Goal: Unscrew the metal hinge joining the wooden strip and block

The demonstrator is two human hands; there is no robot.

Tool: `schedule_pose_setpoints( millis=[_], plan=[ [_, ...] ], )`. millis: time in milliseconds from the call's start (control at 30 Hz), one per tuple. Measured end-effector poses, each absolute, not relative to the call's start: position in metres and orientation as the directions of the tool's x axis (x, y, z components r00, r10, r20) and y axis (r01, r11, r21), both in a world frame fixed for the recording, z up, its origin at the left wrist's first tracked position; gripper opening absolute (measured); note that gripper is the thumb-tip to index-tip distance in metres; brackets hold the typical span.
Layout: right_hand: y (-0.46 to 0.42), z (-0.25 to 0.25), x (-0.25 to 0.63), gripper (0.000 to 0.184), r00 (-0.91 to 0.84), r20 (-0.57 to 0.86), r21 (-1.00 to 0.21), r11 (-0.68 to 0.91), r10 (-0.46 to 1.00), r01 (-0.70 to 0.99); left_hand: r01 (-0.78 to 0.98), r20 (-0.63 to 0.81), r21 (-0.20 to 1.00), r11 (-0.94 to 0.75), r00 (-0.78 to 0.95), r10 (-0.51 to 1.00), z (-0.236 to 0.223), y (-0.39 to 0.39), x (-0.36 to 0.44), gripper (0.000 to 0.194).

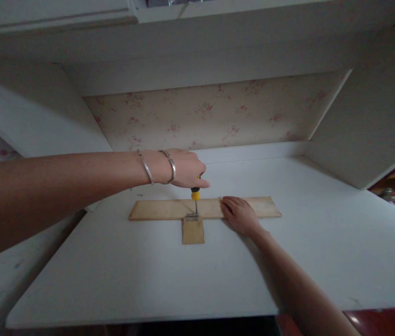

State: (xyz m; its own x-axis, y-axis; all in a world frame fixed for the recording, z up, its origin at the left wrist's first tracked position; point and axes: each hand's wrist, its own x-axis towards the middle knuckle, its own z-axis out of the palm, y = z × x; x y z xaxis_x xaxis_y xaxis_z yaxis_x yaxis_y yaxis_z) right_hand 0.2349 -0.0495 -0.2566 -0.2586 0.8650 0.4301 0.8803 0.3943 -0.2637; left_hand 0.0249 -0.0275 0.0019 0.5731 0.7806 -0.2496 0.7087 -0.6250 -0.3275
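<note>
My left hand (186,168), with two bracelets at the wrist, is closed around the handle of a yellow and black screwdriver (195,195). The screwdriver stands upright, its tip down at a small metal hinge (192,217). That hinge lies across the near edge of a long wooden board (158,210) and a small square piece of wood (193,232). My right hand (241,214) rests on the board to the right of the hinge, fingers curled over it and pressing on its top. The screw under the tip is too small to make out.
The pieces lie on a white desktop (130,280). Small screws (139,194) lie behind the board's left end. White side panels and an overhead shelf (197,60) enclose the desk, with floral wallpaper (207,114) at the back.
</note>
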Motion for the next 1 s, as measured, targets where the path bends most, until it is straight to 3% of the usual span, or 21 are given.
schedule_pose_setpoints(
  millis=[100,200,267,367,467,600,667,800,900,1000],
  plan=[
    [-0.0493,-0.2576,0.2349,0.032,-0.256,0.429,-0.266,0.392,0.866,0.881,0.650,-0.276,-0.244,-0.720,0.666,0.694,0.0024,-0.0275,0.0228,0.071],
    [-0.0498,-0.2574,0.2346,0.032,-0.252,0.424,-0.270,0.387,0.870,0.882,0.556,-0.305,-0.219,-0.802,0.742,0.597,0.0052,-0.0273,0.0213,0.054],
    [-0.0500,-0.2569,0.2346,0.032,-0.251,0.420,-0.270,0.384,0.872,0.883,0.569,-0.287,-0.280,-0.773,0.719,0.633,0.0054,-0.0268,0.0218,0.046],
    [-0.0499,-0.2563,0.2348,0.032,-0.251,0.424,-0.270,0.386,0.870,0.882,0.620,-0.231,-0.354,-0.700,0.667,0.708,0.0034,-0.0258,0.0226,0.052],
    [-0.0499,-0.2559,0.2348,0.031,-0.250,0.433,-0.269,0.389,0.866,0.881,0.593,-0.254,-0.312,-0.742,0.700,0.667,0.0031,-0.0263,0.0217,0.057],
    [-0.0504,-0.2556,0.2344,0.031,-0.258,0.440,-0.261,0.397,0.860,0.880,0.522,-0.341,-0.270,-0.809,0.734,0.587,0.0054,-0.0278,0.0214,0.045],
    [-0.0507,-0.2559,0.2344,0.031,-0.258,0.442,-0.256,0.397,0.859,0.882,0.579,-0.321,-0.301,-0.758,0.687,0.652,0.0049,-0.0282,0.0228,0.037],
    [-0.0505,-0.2565,0.2351,0.031,-0.264,0.445,-0.254,0.403,0.856,0.879,0.684,-0.253,-0.299,-0.665,0.615,0.747,0.0028,-0.0295,0.0256,0.056],
    [-0.0503,-0.2560,0.2352,0.030,-0.266,0.439,-0.257,0.404,0.858,0.878,0.606,-0.305,-0.235,-0.760,0.696,0.650,0.0048,-0.0301,0.0251,0.063],
    [-0.0504,-0.2553,0.2347,0.031,-0.257,0.428,-0.265,0.392,0.867,0.881,0.527,-0.353,-0.197,-0.827,0.749,0.561,0.0076,-0.0280,0.0234,0.049]
  ],
)
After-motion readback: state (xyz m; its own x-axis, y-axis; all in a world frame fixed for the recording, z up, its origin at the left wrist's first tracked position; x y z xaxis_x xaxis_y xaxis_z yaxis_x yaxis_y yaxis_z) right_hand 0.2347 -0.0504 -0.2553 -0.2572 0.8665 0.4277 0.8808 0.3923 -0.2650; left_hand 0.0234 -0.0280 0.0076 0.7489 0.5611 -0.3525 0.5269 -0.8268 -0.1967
